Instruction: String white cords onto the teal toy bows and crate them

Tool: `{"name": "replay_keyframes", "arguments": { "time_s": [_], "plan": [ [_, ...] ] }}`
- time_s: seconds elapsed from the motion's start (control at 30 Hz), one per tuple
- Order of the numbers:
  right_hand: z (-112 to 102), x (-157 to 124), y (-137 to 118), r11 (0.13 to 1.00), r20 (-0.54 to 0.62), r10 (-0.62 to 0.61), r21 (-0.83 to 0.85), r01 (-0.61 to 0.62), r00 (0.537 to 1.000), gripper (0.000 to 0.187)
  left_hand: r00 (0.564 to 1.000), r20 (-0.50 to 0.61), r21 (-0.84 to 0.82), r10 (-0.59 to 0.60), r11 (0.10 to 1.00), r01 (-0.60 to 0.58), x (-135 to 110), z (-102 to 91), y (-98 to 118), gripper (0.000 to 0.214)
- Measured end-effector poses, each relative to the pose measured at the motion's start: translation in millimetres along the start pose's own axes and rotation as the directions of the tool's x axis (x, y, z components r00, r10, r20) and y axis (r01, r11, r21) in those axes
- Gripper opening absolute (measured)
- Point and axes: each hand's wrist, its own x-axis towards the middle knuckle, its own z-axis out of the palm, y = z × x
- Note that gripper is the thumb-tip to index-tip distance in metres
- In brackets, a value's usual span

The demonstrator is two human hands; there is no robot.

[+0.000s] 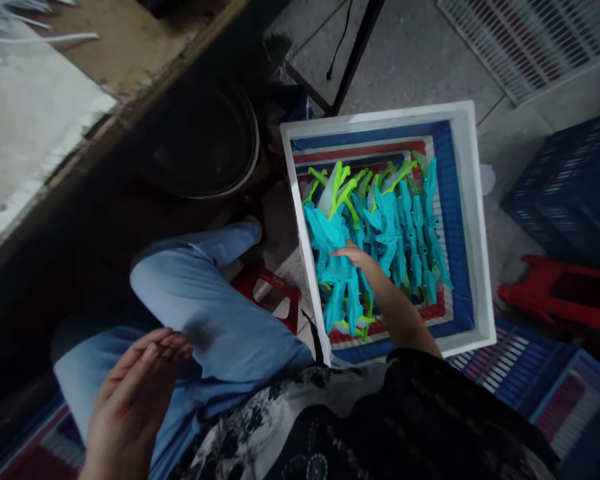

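Observation:
My right hand (353,255) reaches into a white-rimmed bin (481,233), its fingers closed at the edge of a teal plastic piece (326,230). That piece lies on top of the pile at the bin's left side. Around it are several teal plastic pieces (420,243) with lime-green parts (347,190), lined up side by side; their exact kind is unclear. Over my lap, my left hand (140,383) is raised with fingers curled together and the thumb pressed against them. Anything held there is too small or hidden to make out.
A worktable (50,127) with thin white strips stands at left. Below it is a dark round basin (205,147). A red stool (285,293) sits by my leg. Blue crates (575,187), a red plastic stool (560,293) and a white grid basket (535,47) lie to the right.

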Motion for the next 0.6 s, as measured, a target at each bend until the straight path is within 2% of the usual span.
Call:
{"name": "replay_keyframes", "arguments": {
  "time_s": [0.07, 0.13, 0.2, 0.27, 0.3, 0.33, 0.37, 0.4, 0.43, 0.47, 0.5, 0.53, 0.57, 0.6],
  "plan": [
    [-14.4, -35.6, -29.0, 0.990, -0.059, -0.136, 0.033, 0.138, 0.989, 0.042, 0.997, 0.056, -0.031, 0.054, 0.998, -0.052, -4.0, -10.0, -4.1, 0.025],
    [-29.5, -76.7, -74.4, 0.940, -0.157, -0.321, 0.066, 0.335, 0.934, 0.034, 0.984, 0.131, -0.020, 0.125, 0.992, -0.123, -10.6, -23.4, -6.8, 0.019],
    [-39.2, -123.5, -129.1, 0.826, -0.253, -0.518, 0.097, 0.555, 0.817, 0.029, 0.963, 0.163, -0.001, 0.216, 0.976, -0.218, -18.8, -39.8, -6.6, 0.013],
    [-37.0, -173.5, -182.3, 0.662, -0.264, -0.685, 0.162, 0.731, 0.679, 0.035, 0.922, 0.162, -0.005, 0.352, 0.934, -0.356, -28.9, -56.8, -0.6, 0.012],
    [-29.8, -198.0, -205.1, 0.578, -0.250, -0.753, 0.189, 0.793, 0.609, 0.040, 0.885, 0.171, 0.004, 0.434, 0.897, -0.441, -35.4, -64.3, 5.8, 0.013],
    [-18.1, -220.9, -224.2, 0.488, -0.235, -0.814, 0.217, 0.845, 0.531, 0.043, 0.830, 0.194, 0.021, 0.523, 0.843, -0.537, -43.4, -70.8, 15.0, 0.017],
    [-1.6, -241.4, -239.0, 0.404, -0.221, -0.862, 0.244, 0.882, 0.456, 0.047, 0.746, 0.233, 0.036, 0.624, 0.761, -0.648, -53.3, -75.9, 27.0, 0.022],
    [19.5, -259.2, -249.4, 0.330, -0.216, -0.894, 0.277, 0.902, 0.393, 0.048, 0.625, 0.288, 0.053, 0.726, 0.639, -0.767, -64.9, -79.7, 41.4, 0.030],
    [44.9, -273.8, -255.2, 0.275, -0.221, -0.909, 0.317, 0.908, 0.353, 0.047, 0.460, 0.335, 0.062, 0.822, 0.468, -0.882, -77.8, -82.2, 57.6, 0.040],
    [74.1, -285.2, -256.3, 0.243, -0.237, -0.909, 0.367, 0.898, 0.343, 0.044, 0.261, 0.395, 0.071, 0.881, 0.255, -0.964, -91.0, -83.7, 74.6, 0.051],
    [106.1, -293.5, -252.7, 0.225, -0.261, -0.898, 0.419, 0.880, 0.354, 0.039, 0.073, 0.479, 0.104, 0.875, 0.025, -0.994, -103.0, -84.7, 91.1, 0.062],
    [139.8, -298.7, -244.3, 0.231, -0.284, -0.877, 0.457, 0.859, 0.387, 0.034, -0.036, 0.570, 0.175, 0.821, -0.163, -0.971, -112.2, -85.7, 106.1, 0.066],
    [173.9, -300.9, -231.3, 0.288, -0.280, -0.852, 0.456, 0.842, 0.443, 0.031, -0.053, 0.667, 0.244, 0.743, -0.285, -0.927, -117.0, -87.4, 118.5, 0.066],
    [207.0, -300.1, -214.0, 0.367, -0.253, -0.830, 0.425, 0.828, 0.497, 0.030, -0.004, 0.758, 0.298, 0.652, -0.352, -0.887, -116.2, -90.5, 127.3, 0.065]
  ]
}}
